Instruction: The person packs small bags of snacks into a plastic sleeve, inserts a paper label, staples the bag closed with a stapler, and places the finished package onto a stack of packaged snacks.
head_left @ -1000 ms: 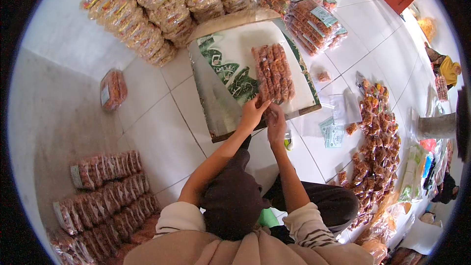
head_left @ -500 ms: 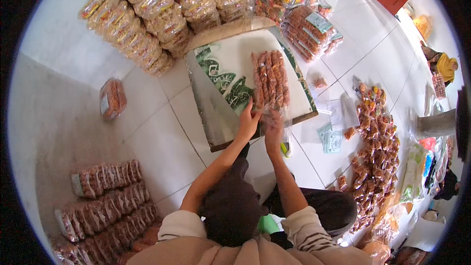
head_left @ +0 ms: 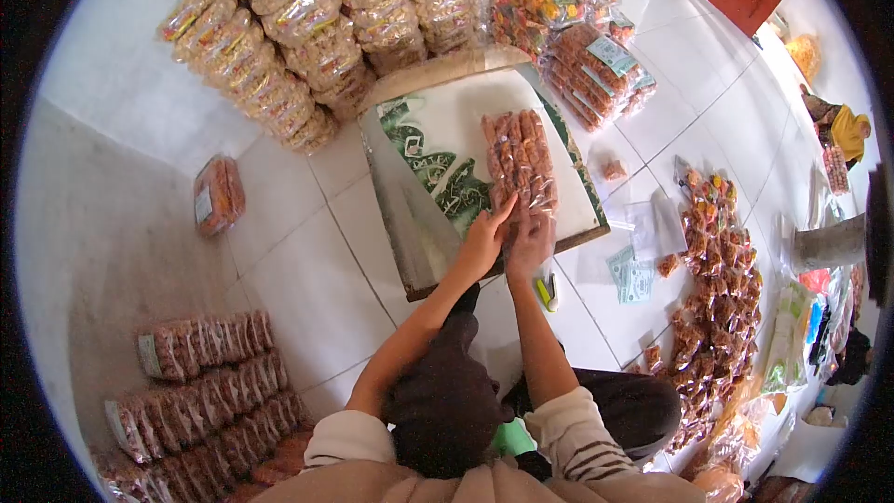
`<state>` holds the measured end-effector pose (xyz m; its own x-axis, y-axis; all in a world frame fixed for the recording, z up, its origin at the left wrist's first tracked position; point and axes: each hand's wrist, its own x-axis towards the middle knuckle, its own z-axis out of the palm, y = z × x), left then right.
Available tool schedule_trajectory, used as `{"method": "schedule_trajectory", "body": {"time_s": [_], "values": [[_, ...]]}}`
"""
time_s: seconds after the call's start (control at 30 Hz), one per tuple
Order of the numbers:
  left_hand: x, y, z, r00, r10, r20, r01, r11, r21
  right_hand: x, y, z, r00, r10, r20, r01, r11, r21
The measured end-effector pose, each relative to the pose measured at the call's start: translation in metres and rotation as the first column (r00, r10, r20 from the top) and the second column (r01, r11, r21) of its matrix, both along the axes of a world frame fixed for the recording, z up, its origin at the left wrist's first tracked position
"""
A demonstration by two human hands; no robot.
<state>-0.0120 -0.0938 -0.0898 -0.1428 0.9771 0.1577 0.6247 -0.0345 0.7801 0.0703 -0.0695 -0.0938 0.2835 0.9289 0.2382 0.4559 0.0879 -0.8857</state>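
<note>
A clear plastic bag of reddish-brown snack packs (head_left: 521, 154), in long rows, lies on a low board (head_left: 579, 194) with a white and green printed cover. My left hand (head_left: 486, 231) grips the near left edge of the bag, its fingers against the plastic. My right hand (head_left: 529, 242) is closed around the bag's near end, where loose plastic hangs; its fingertips are partly hidden by the film. A green-handled stapler-like tool (head_left: 548, 292) lies on the floor just below my right hand.
Stacked bags of pale snacks (head_left: 335, 28) and filled labelled bags (head_left: 596, 65) stand behind the board. Small snack packets (head_left: 717, 298) heap on the right, near printed labels (head_left: 633, 277) and clear bags (head_left: 657, 228). Rows of packed bags (head_left: 200, 391) lie at left. Another person (head_left: 847, 130) sits far right.
My right hand has moved from the loose plastic at the bag's near end to lie closer against the bag. My left hand has shifted slightly along its edge. The view has tilted slightly.
</note>
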Motion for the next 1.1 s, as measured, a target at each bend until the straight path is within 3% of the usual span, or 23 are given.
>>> {"method": "schedule_trajectory", "body": {"time_s": [0.07, 0.2, 0.27, 0.33, 0.37, 0.4, 0.47, 0.63, 0.7, 0.73, 0.8, 0.83, 0.87, 0.9, 0.93, 1.0, 1.03, 1.07, 1.1], "values": [[0.001, -0.001, -0.008, 0.998, -0.036, 0.05, 0.033, 0.997, 0.066, 0.006, -0.002, -0.002, 0.995, 0.065, -0.079, -0.069, 0.996, -0.051], [0.002, 0.002, -0.018, 1.0, -0.006, 0.019, 0.002, 0.98, 0.2, 0.016, -0.001, -0.01, 0.981, 0.179, -0.069, -0.179, 0.984, -0.002], [0.004, -0.001, -0.02, 0.888, 0.102, 0.449, -0.129, 0.991, 0.031, 0.018, -0.004, -0.017, 0.969, 0.224, -0.102, -0.222, 0.975, 0.033], [-0.002, 0.004, -0.038, 0.934, 0.019, 0.357, -0.062, 0.992, 0.11, 0.022, -0.006, -0.015, 0.955, 0.264, -0.134, -0.259, 0.964, 0.057], [-0.006, 0.003, -0.043, 0.966, -0.058, 0.251, 0.012, 0.983, 0.181, 0.023, -0.004, -0.003, 0.953, 0.289, -0.095, -0.29, 0.957, 0.004], [-0.009, 0.001, -0.047, 0.966, -0.057, 0.251, 0.012, 0.984, 0.178, 0.021, -0.002, 0.007, 0.946, 0.318, -0.057, -0.32, 0.946, -0.045], [-0.015, 0.0, -0.038, 0.94, -0.058, 0.337, 0.122, 0.978, -0.172, 0.016, 0.0, 0.003, 0.958, 0.281, -0.049, -0.284, 0.957, -0.057], [-0.011, -0.003, -0.031, 0.94, -0.043, 0.339, 0.081, 0.992, -0.097, 0.009, 0.001, -0.012, 0.968, 0.217, -0.127, -0.236, 0.96, -0.154], [-0.007, 0.0, -0.048, 0.951, -0.039, 0.307, 0.051, 0.998, -0.028, 0.012, -0.002, -0.035, 0.966, 0.256, 0.018, -0.257, 0.959, 0.117], [-0.005, 0.003, -0.06, 0.977, 0.024, 0.211, -0.022, 1.0, -0.012, 0.018, -0.005, -0.049, 0.968, 0.251, 0.029, -0.252, 0.959, 0.13], [0.004, 0.01, -0.056, 0.989, 0.084, 0.125, -0.09, 0.995, 0.04, 0.034, -0.013, -0.065, 0.844, 0.439, 0.306, -0.48, 0.874, 0.071], [0.006, 0.01, -0.047, 0.985, 0.123, 0.125, -0.123, 0.992, -0.013, 0.049, -0.034, -0.032, 0.653, 0.602, 0.459, -0.669, 0.743, -0.024], [0.007, 0.01, -0.041, 0.98, 0.162, 0.119, -0.154, 0.985, -0.073, 0.062, -0.044, -0.025, 0.655, 0.59, 0.473, -0.664, 0.748, -0.013], [0.005, 0.012, -0.032, 0.974, 0.155, 0.162, -0.121, 0.971, -0.204, 0.079, -0.051, -0.016, 0.511, 0.573, 0.641, -0.733, 0.68, -0.024], [0.004, 0.012, -0.023, 0.975, 0.144, 0.167, -0.113, 0.977, -0.183, 0.097, -0.057, -0.007, 0.347, 0.519, 0.781, -0.789, 0.612, -0.056], [0.0, 0.014, -0.002, 0.986, 0.006, -0.168, -0.069, 0.924, -0.377, 0.131, -0.06, 0.006, 0.153, 0.59, 0.793, -0.818, 0.525, -0.233], [-0.005, 0.018, -0.01, 0.928, -0.051, -0.37, -0.097, 0.924, -0.371, 0.151, -0.055, 0.003, 0.09, 0.64, 0.763, -0.795, 0.507, -0.332], [0.001, 0.016, 0.011, 0.925, -0.058, -0.375, -0.084, 0.932, -0.352, 0.171, -0.054, 0.018, -0.001, 0.648, 0.762, -0.742, 0.51, -0.435], [0.006, 0.012, 0.039, 0.907, -0.061, -0.416, -0.074, 0.95, -0.302, 0.189, -0.05, 0.028, -0.003, 0.761, 0.649, -0.657, 0.488, -0.575]]}}
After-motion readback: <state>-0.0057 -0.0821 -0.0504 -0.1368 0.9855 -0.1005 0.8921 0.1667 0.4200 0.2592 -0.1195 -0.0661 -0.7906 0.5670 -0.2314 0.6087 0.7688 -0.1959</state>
